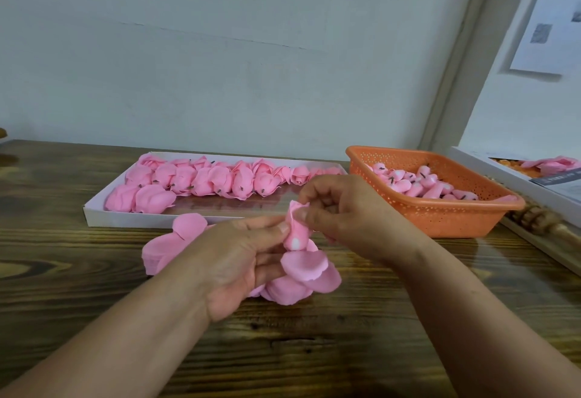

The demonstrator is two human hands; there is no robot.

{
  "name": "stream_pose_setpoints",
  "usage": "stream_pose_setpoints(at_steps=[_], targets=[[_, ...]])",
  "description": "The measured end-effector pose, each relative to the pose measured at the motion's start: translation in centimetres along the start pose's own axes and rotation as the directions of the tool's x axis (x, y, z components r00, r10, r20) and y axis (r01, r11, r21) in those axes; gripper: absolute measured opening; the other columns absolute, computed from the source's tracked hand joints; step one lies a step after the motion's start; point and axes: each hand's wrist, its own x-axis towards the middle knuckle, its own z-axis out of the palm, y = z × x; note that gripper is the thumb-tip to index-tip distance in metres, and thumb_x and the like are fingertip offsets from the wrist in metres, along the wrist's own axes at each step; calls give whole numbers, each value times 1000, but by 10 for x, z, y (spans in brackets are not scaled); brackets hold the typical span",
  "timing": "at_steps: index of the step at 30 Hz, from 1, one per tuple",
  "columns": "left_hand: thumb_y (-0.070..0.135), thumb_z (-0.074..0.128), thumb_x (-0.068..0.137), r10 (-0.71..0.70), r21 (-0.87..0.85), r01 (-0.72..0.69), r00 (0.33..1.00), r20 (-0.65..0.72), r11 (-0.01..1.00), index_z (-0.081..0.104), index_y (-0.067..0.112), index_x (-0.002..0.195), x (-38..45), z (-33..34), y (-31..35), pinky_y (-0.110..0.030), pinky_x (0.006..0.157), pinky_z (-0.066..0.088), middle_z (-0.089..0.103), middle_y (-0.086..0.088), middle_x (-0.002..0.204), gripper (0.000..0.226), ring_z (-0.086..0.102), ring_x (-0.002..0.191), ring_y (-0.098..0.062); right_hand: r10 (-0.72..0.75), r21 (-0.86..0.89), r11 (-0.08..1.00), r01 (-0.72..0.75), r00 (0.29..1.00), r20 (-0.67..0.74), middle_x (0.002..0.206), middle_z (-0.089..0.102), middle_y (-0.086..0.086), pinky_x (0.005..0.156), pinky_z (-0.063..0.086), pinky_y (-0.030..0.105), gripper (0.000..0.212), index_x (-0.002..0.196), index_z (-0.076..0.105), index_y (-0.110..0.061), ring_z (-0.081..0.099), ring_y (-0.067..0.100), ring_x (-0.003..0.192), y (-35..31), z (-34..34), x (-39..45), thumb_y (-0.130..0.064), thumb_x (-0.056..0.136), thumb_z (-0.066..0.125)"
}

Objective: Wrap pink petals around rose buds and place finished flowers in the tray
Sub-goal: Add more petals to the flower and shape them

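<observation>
A person's two bare hands work above a dark wooden table [78, 272]. Just left of the left hand's knuckles lies a heap of loose pink petals [169, 246], running under the palm and out below its fingers. The left hand [232, 259] curls its fingertips and thumb around the lower part of a pink rose bud [295, 234], pinching it. The right hand [342, 212] meets it from the other side, thumb and forefinger pinching a petal [295, 209] at the bud's top; its other fingers are curled. Beyond the fingertips of both hands sits a white tray [94, 212] with finished flowers [201, 180] along its far side. Beyond the right hand's knuckles stands an orange basket [440, 218] holding more buds [418, 184].
</observation>
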Motion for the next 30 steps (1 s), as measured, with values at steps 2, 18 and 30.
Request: stream_pose_setpoints(at_steps=[2, 18, 30], targets=[[13, 62, 74, 6, 1, -6, 1000, -4, 1000, 71, 1, 103, 1, -1, -2, -23, 58, 58, 73, -20, 98, 33, 72, 75, -21, 14, 25, 1000, -15, 1000, 13, 43, 49, -12, 44, 34, 21, 16, 75, 57, -17, 39, 4, 40, 0, 1, 0, -9, 87, 65], [-4, 56, 87, -19, -58, 15, 997, -78, 998, 69, 1, 106, 6, -5, 0, -23, 61, 59, 74, -17, 92, 24, 73, 76, -19, 91, 116, 990, -78, 990, -106, 46, 59, 4, 35, 38, 21, 14, 71, 60, -3, 50, 12, 33, -2, 16, 2, 5, 82, 58], [-7, 65, 71, 79, -48, -77, 996, 40, 996, 65, 7, 117, -1, -12, -17, -21, 69, 58, 73, -13, 105, 48, 71, 94, -19, 156, 223, 966, -130, 982, -105, 45, 58, 7, 33, 34, 18, 18, 68, 58, -4, 46, 14, 31, -1, 13, 4, 9, 81, 57]])
